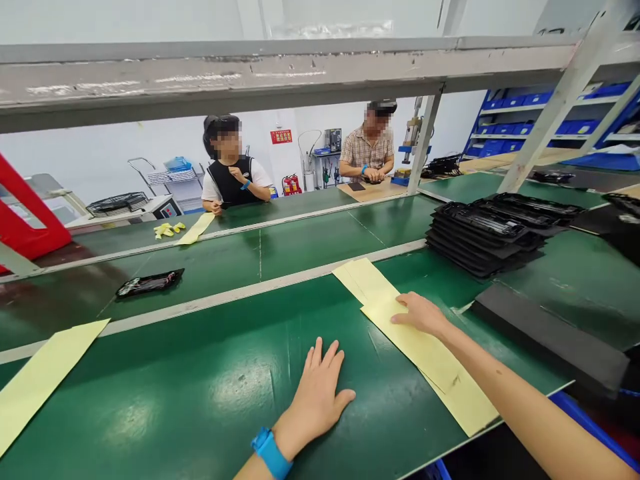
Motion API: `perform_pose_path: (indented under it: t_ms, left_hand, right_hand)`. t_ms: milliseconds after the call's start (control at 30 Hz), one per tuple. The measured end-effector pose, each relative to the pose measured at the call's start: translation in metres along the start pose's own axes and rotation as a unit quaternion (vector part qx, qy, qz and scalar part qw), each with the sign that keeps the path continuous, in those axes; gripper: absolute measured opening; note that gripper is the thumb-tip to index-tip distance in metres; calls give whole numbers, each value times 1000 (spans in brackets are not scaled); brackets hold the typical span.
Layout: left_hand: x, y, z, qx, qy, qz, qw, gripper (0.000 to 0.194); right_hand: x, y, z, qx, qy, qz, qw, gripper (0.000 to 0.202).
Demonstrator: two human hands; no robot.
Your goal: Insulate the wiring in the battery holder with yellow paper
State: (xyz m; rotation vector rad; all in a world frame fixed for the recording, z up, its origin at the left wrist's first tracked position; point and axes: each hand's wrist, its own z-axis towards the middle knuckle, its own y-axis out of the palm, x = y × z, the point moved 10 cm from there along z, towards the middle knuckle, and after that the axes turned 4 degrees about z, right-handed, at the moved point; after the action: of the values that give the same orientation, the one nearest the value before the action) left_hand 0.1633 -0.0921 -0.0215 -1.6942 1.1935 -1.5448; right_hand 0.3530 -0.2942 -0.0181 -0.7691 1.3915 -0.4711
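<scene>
My left hand (pixel 320 389) lies flat on the green work surface (pixel 200 387), fingers and thumb spread, with nothing in it. A blue band (pixel 271 453) circles that wrist. My right hand (pixel 420 313) rests on overlapping pale yellow paper strips (pixel 383 319) that run from the middle rail to the front edge. Its thumb and fingers are apart and touch the upper strip; the fingers' undersides are hidden. Another yellow strip (pixel 47 377) lies at the far left.
A stack of black trays (pixel 480 240) stands at right, behind a long dark block (pixel 547 337). A black packaged item (pixel 150 283) lies beyond the rail (pixel 280 283). A beam (pixel 300 73) crosses overhead. Two people work opposite, one touching a yellow strip (pixel 197 229).
</scene>
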Motion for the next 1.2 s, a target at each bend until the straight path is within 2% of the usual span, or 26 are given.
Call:
perform_pose_path:
  t_ms: [100, 233, 300, 367, 467, 567, 633, 733, 833, 900, 933, 967, 1033, 1100, 1167, 1200]
  left_hand:
    - [9, -4, 18, 25, 0, -55, 998, 59]
    - [8, -2, 43, 91, -31, -201, 975, 61]
    - [5, 2, 53, 114, -48, -320, 939, 65]
    - [9, 7, 61, 111, -50, -451, 884, 72]
    - [33, 14, 69, 58, -8, -602, 797, 77]
    - [52, 16, 70, 20, 15, -665, 746, 66]
    - [46, 20, 69, 37, -19, -671, 740, 56]
    - [23, 24, 64, 78, -76, -653, 750, 44]
    - [4, 21, 60, 102, -97, -637, 758, 39]
    - [-1, 16, 57, 101, -99, -633, 761, 40]
    - [-1, 14, 56, 93, -96, -634, 762, 41]
    - [1, 12, 55, 80, -92, -635, 763, 43]
    - [5, 11, 51, 58, -85, -635, 765, 48]
    - [4, 11, 47, 56, -89, -631, 769, 51]
    - [-1, 14, 43, 77, -105, -623, 772, 47]
    - [-5, 16, 41, 90, -114, -618, 773, 44]
  right_hand:
    - [7, 10, 13, -39, 18, 41, 998, 24]
    - [9, 9, 14, -88, 34, 139, 986, 34]
    - [5, 3, 9, -101, 40, 197, 974, 39]
    - [-2, -2, 4, -110, 46, 251, 961, 44]
    - [-15, -3, -3, -109, 54, 313, 942, 50]
    - [-28, 3, -6, -92, 59, 353, 929, 51]
    - [-35, 8, -8, -79, 63, 367, 925, 50]
    - [-44, 16, -17, -78, 64, 371, 923, 44]
    - [-54, 31, -37, -138, 63, 372, 916, 43]
    - [-54, 45, -52, -187, 78, 387, 899, 45]
    - [-51, 49, -58, -188, 94, 402, 891, 46]
    - [-44, 50, -61, -171, 112, 419, 885, 47]
    - [-28, 43, -63, -98, 135, 435, 885, 50]
    - [-16, 30, -63, -29, 126, 399, 908, 50]
    - [-8, 14, -66, 33, 114, 336, 934, 49]
    - [-5, 3, -69, 83, 108, 294, 946, 49]
